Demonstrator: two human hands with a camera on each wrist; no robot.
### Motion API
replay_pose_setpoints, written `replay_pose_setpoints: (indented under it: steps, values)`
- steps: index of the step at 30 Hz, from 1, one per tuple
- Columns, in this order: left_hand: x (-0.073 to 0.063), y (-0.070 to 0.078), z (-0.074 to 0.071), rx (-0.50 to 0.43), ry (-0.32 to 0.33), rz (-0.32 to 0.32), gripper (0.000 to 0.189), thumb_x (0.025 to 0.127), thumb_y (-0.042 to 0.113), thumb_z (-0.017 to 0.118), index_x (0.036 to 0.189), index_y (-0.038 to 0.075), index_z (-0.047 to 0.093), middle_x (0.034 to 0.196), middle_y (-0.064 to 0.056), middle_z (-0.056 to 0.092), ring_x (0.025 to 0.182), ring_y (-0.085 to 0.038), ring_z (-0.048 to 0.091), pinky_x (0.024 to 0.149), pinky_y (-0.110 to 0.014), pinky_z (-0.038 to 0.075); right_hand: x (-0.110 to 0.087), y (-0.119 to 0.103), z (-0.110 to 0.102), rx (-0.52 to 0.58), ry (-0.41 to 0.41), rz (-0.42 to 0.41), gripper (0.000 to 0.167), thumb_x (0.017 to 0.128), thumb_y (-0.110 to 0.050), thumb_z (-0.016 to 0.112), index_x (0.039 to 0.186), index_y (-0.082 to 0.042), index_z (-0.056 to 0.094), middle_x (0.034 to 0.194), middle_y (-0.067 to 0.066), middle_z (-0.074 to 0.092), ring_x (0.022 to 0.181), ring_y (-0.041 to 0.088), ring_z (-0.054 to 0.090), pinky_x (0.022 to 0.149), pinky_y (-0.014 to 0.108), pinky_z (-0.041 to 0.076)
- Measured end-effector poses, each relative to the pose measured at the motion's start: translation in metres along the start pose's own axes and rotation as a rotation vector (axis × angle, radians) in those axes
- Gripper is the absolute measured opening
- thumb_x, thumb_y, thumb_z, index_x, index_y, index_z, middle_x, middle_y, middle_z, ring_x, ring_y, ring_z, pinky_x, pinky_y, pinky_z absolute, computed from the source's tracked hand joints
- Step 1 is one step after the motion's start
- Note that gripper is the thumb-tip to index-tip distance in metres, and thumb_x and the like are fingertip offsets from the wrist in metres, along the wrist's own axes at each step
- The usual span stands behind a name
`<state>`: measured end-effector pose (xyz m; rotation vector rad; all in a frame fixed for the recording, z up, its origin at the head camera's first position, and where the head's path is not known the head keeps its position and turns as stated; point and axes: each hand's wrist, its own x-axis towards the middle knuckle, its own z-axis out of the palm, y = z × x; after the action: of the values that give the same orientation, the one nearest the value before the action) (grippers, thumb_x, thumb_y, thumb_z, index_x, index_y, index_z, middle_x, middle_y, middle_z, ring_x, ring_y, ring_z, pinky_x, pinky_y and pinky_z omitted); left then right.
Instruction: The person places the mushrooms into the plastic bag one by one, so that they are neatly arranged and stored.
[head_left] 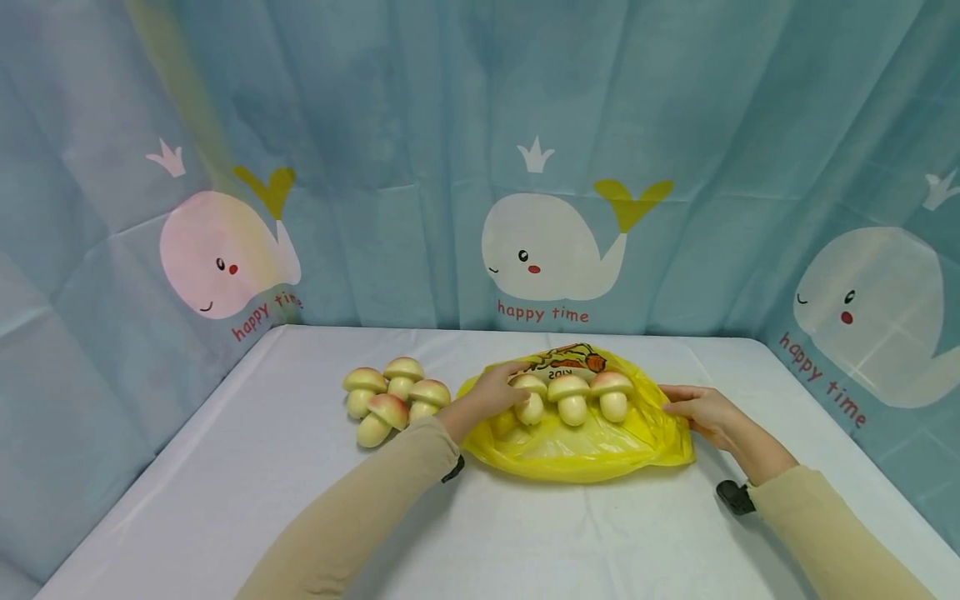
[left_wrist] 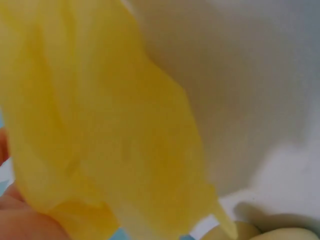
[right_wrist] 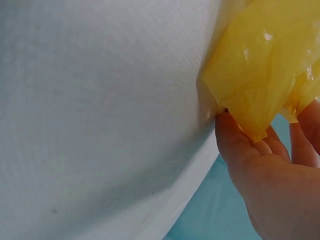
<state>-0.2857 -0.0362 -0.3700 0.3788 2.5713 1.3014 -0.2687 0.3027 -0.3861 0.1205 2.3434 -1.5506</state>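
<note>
A yellow plastic bag (head_left: 555, 454) lies spread on the table, with printed drawings near its far edge. Three toy mushrooms stand in a row on it: a left one (head_left: 532, 408), a middle one (head_left: 572, 408) and a right one (head_left: 613, 404). My left hand (head_left: 487, 396) grips the left mushroom, thumb and forefinger about its cap. In the left wrist view the yellow plastic (left_wrist: 115, 115) hides most of that hand. At the bag's right edge, my right hand (head_left: 708, 415) pinches the plastic (right_wrist: 255, 75) between thumb and fingers.
Left of the bag, several more toy mushrooms (head_left: 386, 417) sit in a cluster beside my left forearm. A white cloth (head_left: 225, 467) covers the table. Behind hangs a blue curtain (head_left: 390, 250) printed with whales.
</note>
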Motion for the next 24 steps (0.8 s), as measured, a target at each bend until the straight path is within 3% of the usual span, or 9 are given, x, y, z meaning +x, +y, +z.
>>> replay_pose_setpoints:
  steps: [6,15,24]
  values:
    - [-0.015,0.003,-0.009,0.016,0.029,0.025,0.047,0.097,0.011,0.059,0.142,0.007,0.049,0.143,-0.016,0.047,0.132,-0.035,0.042,0.105,-0.047,0.038,0.0,0.002,0.0,-0.01,-0.003,-0.013,0.06,0.098,-0.011,0.057,0.147,0.008,0.029,0.151,0.03,0.026,0.133,0.042,0.034,0.107,0.047,0.036]
    - [-0.042,0.001,-0.031,-0.081,0.107,0.061,0.044,0.096,0.006,0.058,0.139,0.004,0.051,0.133,-0.018,0.055,0.119,-0.035,0.055,0.096,-0.043,0.048,0.002,0.003,-0.001,-0.012,-0.001,-0.003,0.06,0.098,-0.012,0.058,0.147,0.008,0.03,0.151,0.03,0.027,0.131,0.04,0.037,0.104,0.045,0.039]
    - [-0.066,-0.007,-0.052,-0.15,0.152,0.051,0.046,0.097,0.007,0.058,0.142,0.006,0.049,0.136,-0.016,0.054,0.119,-0.032,0.054,0.097,-0.044,0.047,0.001,0.001,-0.001,-0.017,0.0,0.005,0.06,0.098,-0.012,0.057,0.148,0.007,0.028,0.152,0.03,0.025,0.131,0.04,0.037,0.104,0.045,0.039]
